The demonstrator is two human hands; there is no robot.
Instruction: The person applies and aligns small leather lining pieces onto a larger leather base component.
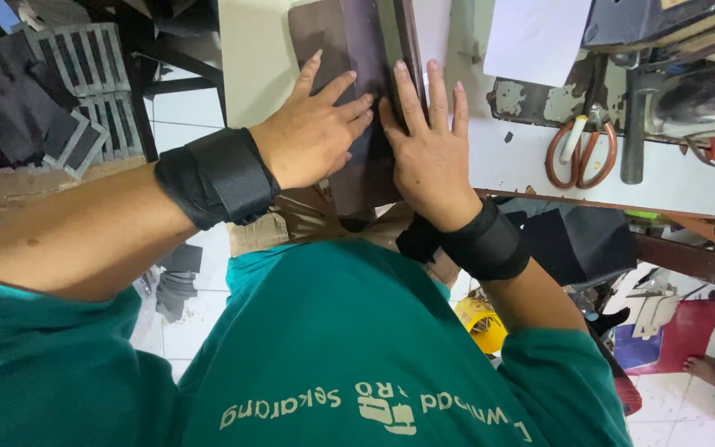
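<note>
Brown sheet (349, 50), 2 hands (312, 136) flat.

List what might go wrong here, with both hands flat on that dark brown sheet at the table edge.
1. The dark brown sheet overhangs the white table toward the person; it may sag or slip if the left hand or right hand eases off.
2. The hands nearly touch, so shifting fingers may skew the piece.
3. The orange-handled scissors lie close by; a sideways sweep might knock them.
</note>
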